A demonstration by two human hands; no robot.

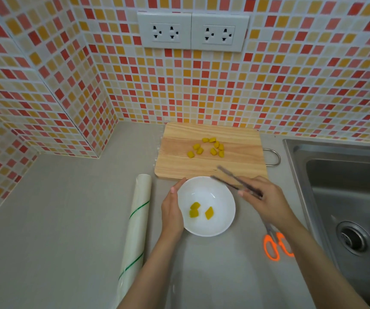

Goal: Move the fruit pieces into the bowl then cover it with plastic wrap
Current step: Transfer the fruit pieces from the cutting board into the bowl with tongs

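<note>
A white bowl [222,197] stands on the grey counter just in front of a wooden cutting board [179,161]. Three yellow fruit pieces [199,211] lie in the bowl. Several more yellow fruit pieces [208,147] are scattered on the board. My left hand [172,208] cups the bowl's left side. My right hand [266,199] holds a pair of dark chopsticks [233,179], blurred, their tips over the bowl's far rim and the board's front edge with nothing between them. A roll of plastic wrap [136,226] lies left of the bowl.
Orange-handled scissors [275,244] lie on the counter under my right forearm. A steel sink [346,197] fills the right side. The tiled wall with two socket plates [193,32] stands close behind the board and wraps around the left corner.
</note>
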